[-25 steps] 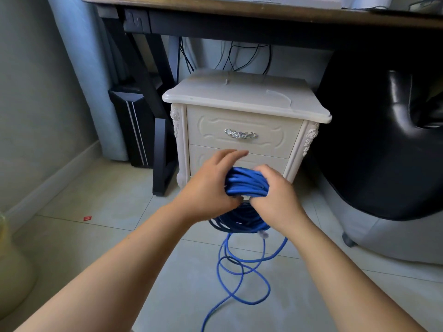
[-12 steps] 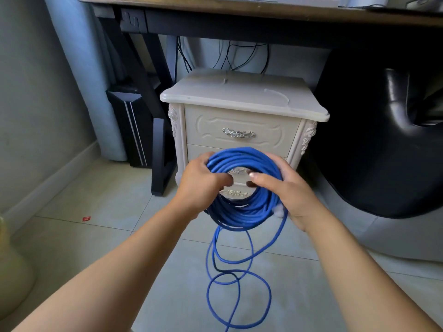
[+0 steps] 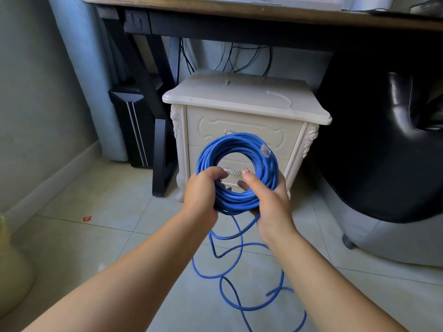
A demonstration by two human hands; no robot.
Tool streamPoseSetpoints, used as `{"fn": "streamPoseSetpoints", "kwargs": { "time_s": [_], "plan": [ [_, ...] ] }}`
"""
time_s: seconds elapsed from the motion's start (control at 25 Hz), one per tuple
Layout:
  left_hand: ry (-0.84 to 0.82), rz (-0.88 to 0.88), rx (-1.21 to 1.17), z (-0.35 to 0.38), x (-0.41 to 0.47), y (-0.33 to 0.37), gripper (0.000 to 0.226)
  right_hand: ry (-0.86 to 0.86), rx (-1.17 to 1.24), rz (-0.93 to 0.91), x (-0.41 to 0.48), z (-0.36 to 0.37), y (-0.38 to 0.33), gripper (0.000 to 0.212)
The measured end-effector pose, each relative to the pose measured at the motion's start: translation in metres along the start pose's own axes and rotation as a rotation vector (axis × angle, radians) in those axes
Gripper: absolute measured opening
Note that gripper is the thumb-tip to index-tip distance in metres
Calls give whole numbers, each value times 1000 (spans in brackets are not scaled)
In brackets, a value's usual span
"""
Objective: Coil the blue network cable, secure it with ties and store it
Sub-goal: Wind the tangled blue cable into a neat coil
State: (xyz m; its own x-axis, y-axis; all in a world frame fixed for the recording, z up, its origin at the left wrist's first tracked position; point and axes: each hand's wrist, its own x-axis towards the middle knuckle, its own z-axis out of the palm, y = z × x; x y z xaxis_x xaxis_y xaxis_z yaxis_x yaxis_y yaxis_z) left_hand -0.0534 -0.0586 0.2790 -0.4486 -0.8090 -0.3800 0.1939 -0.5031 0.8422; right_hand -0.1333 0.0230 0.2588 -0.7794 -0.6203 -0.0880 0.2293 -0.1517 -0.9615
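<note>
The blue network cable (image 3: pixel 239 144) forms a thick upright ring of many turns held in front of me. My left hand (image 3: pixel 201 190) grips the ring's lower left. On the lower right, my right hand (image 3: pixel 268 200) holds the ring, thumb through the middle. A clear plug (image 3: pixel 265 150) sticks out at the ring's upper right. The loose tail of cable (image 3: pixel 230 271) hangs from the ring's bottom and lies in loops on the tiled floor. Two thin clear strips (image 3: pixel 279 95), possibly ties, lie on the cabinet top.
A cream two-drawer cabinet (image 3: pixel 244 101) stands just behind the coil, under a dark wooden desk (image 3: pixel 215 10). A black chair (image 3: pixel 383 140) fills the right. A black computer tower (image 3: pixel 129 125) and desk leg (image 3: pixel 160 144) stand on the left. Tiled floor (image 3: pixel 96 236) lies below.
The coil went from bunched and edge-on between my hands to an upright open ring facing me. My hands slid to its lower sides, and the plug now shows at its upper right.
</note>
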Motion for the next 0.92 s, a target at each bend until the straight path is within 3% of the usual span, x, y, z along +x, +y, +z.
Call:
{"fn": "streamPoseSetpoints", "kwargs": {
  "time_s": [0.16, 0.36, 0.48, 0.6, 0.76, 0.84, 0.92],
  "plan": [
    [-157, 0, 101, -3, -2, -5, 7, 89, 63, 193, 9, -10, -7, 26],
    [-270, 29, 458, -11, 5, 1, 40, 156, -13, 93, 13, -17, -18, 21],
    [-351, 256, 575, -14, 8, 12, 78, 96, -405, -105, 13, -23, -23, 28],
    [-477, 556, 926, -23, 11, 20, 102, -27, -878, -246, 11, -26, -25, 35],
    [-616, 716, 1270, -25, 8, 9, 98, -219, -1256, -369, 2, -21, -25, 43],
    [-538, 769, 1355, -23, 7, -1, 91, -313, -1303, -427, -2, -16, -21, 47],
    [-423, 742, 1361, -20, 6, -4, 75, -297, -1286, -428, -4, -13, -19, 44]
  ]
}}
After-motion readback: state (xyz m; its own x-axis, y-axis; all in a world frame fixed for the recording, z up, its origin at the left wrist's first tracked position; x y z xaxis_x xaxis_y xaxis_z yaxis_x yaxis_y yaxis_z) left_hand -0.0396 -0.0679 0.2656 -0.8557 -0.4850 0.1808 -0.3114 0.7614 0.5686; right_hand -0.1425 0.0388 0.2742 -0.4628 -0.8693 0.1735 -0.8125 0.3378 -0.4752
